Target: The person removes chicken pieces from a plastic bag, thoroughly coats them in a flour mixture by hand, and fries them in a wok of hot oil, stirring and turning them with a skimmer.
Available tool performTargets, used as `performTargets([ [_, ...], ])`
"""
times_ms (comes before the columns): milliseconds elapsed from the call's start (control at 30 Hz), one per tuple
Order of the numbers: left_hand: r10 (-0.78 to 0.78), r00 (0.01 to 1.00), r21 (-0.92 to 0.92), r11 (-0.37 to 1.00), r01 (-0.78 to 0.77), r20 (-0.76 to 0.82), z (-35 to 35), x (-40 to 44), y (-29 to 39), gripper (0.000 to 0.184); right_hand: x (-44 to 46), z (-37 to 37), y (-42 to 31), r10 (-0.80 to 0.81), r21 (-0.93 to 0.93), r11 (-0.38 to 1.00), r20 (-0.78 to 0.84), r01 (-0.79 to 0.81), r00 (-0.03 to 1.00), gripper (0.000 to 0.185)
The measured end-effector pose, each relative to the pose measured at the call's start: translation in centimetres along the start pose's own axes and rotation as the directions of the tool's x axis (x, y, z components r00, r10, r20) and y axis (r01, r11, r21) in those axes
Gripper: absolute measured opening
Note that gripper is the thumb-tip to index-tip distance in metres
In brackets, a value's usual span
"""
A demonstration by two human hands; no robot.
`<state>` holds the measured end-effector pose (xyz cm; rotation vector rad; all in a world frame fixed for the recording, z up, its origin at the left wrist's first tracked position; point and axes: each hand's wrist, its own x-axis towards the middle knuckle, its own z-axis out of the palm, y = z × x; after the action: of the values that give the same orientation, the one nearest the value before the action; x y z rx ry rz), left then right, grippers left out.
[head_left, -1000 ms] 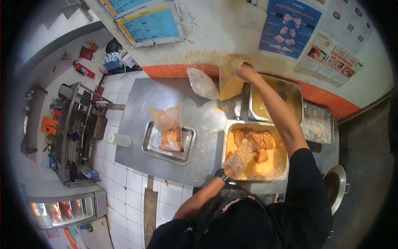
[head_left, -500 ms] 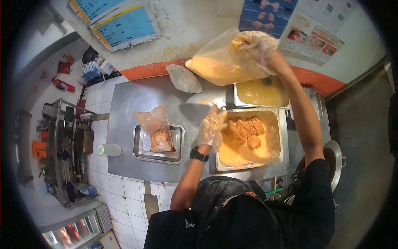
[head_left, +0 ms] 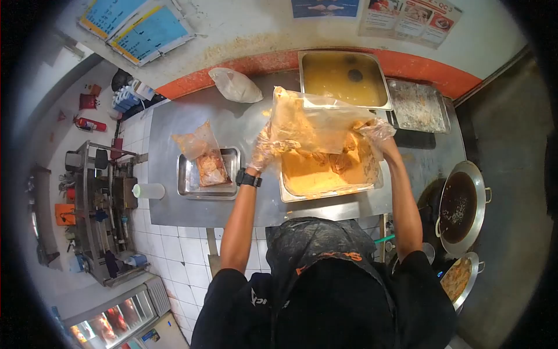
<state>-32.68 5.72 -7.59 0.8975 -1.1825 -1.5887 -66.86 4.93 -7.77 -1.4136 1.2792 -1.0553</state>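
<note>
A clear plastic bag (head_left: 317, 125) with orange powder or batter inside stretches over the metal pan (head_left: 332, 195). My gloved left hand (head_left: 267, 150) grips the bag's left end beside the pan. At the bag's other end, my gloved right hand (head_left: 376, 132) is closed on the plastic above the pan's right side. Orange coating (head_left: 311, 179) covers the pan's bottom, and coated meat pieces (head_left: 344, 164) lie in it, partly hidden by the bag.
Left on the steel table (head_left: 165, 131), a small tray (head_left: 192, 192) holds bagged meat (head_left: 210, 170). Behind are a plastic bag (head_left: 235, 85) and a pan of yellowish liquid (head_left: 343, 78). A wok of dark oil (head_left: 459, 203) and another pan (head_left: 459, 279) stand right.
The bag came down from near the wall to over the pan, with my right hand lowered. My left hand moved from the pan's left edge to the bag's left end. The view shifted.
</note>
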Motion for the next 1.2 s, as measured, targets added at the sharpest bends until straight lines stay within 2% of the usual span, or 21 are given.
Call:
performTargets([
  [33,0.001,1.000,0.006,1.000,-0.001,0.004,-0.1,0.4,0.7,0.073,-0.2,-0.1,0.1,0.044,-0.059,0.997,0.018,-0.043,0.999,0.025],
  [100,0.165,0.984,0.102,0.980,-0.171,0.065,-0.2,1.0,2.0,0.071,-0.2,0.0,1.3,0.050,0.013,0.999,0.029,-0.051,0.998,0.025],
  [133,0.174,0.982,0.354,0.916,-0.189,0.073,0.6,0.8,4.1,0.072,0.0,0.2,1.9,0.059,0.047,0.997,0.050,-0.061,0.997,0.028],
  [167,0.177,0.982,0.358,0.914,-0.190,0.071,1.0,0.8,5.4,0.072,0.3,0.4,3.0,0.064,0.080,0.994,0.072,-0.070,0.995,0.032],
  [233,0.167,0.978,0.540,0.815,-0.209,0.127,1.5,0.9,7.2,0.076,0.7,1.3,3.9,0.027,0.167,0.985,0.069,-0.038,0.997,0.029],
  [300,0.169,0.971,0.557,0.796,-0.235,0.169,1.7,1.0,8.6,0.076,0.7,2.1,3.4,0.185,0.220,0.955,0.073,-0.197,0.980,0.026],
  [367,0.163,0.963,0.572,0.779,-0.258,0.212,2.2,1.1,9.8,0.077,1.1,2.7,4.5,0.138,0.267,0.952,0.053,-0.147,0.989,0.026],
  [433,0.183,0.957,0.508,0.816,-0.276,0.227,3.1,1.5,10.1,0.075,1.0,2.2,4.2,0.264,0.122,0.957,0.002,-0.263,0.964,0.025],
  [467,0.180,0.958,0.511,0.816,-0.271,0.221,3.6,2.0,9.8,0.075,0.8,1.2,3.2,0.137,0.052,0.989,0.067,-0.140,0.988,0.026],
  [500,0.251,0.932,0.509,0.785,-0.354,0.262,4.2,2.8,9.4,0.073,2.4,-0.2,8.7,-0.106,0.295,0.952,0.080,0.078,0.991,0.029],
  [567,0.321,0.901,0.507,0.747,-0.430,0.292,5.1,3.7,8.5,0.070,0.4,-1.7,4.0,0.007,0.330,0.944,-0.042,0.007,0.999,0.033],
  [633,0.213,0.953,0.705,0.641,-0.302,0.215,6.0,3.9,7.6,0.066,0.6,-4.2,6.8,0.029,0.369,0.929,-0.027,-0.017,0.999,0.034],
  [800,0.170,0.966,0.678,0.688,-0.257,0.194,6.7,3.9,9.6,0.066,-0.1,-3.0,4.4,0.026,0.366,0.930,-0.012,-0.020,1.000,0.037],
  [867,0.324,0.889,0.612,0.645,-0.458,0.325,5.2,4.5,10.1,0.067,-0.1,-1.3,3.7,0.036,0.291,0.956,-0.001,-0.035,0.999,0.036],
  [967,0.290,0.911,0.635,0.653,-0.413,0.294,2.9,3.6,11.5,0.066,0.6,2.5,3.4,0.143,0.238,0.963,-0.053,-0.127,0.988,0.030],
  [1000,0.247,0.929,0.500,0.789,-0.357,0.275,2.5,3.2,11.8,0.067,0.9,2.8,3.4,0.141,0.241,0.962,-0.051,-0.125,0.989,0.030],
  [1033,0.246,0.930,0.503,0.787,-0.356,0.274,2.2,2.9,11.8,0.067,1.3,3.1,3.3,0.182,0.239,0.954,0.008,-0.179,0.983,0.030],
  [1100,0.120,0.968,0.273,0.945,-0.180,0.220,1.5,2.3,11.5,0.070,1.4,3.4,3.1,0.223,0.236,0.943,0.069,-0.233,0.972,0.030],
  [1133,0.121,0.968,0.274,0.945,-0.180,0.219,1.4,2.2,11.0,0.070,1.2,2.9,2.2,0.121,0.238,0.964,0.022,-0.123,0.992,0.028],
  [1167,0.132,0.977,0.428,0.883,-0.194,0.170,1.6,2.3,9.9,0.066,1.2,2.2,1.5,0.015,0.230,0.973,-0.025,-0.009,1.000,0.027],
  [1200,0.153,0.981,0.569,0.799,-0.195,0.121,1.7,2.4,8.5,0.063,1.3,1.3,0.8,0.011,0.269,0.963,-0.018,-0.006,1.000,0.028],
])
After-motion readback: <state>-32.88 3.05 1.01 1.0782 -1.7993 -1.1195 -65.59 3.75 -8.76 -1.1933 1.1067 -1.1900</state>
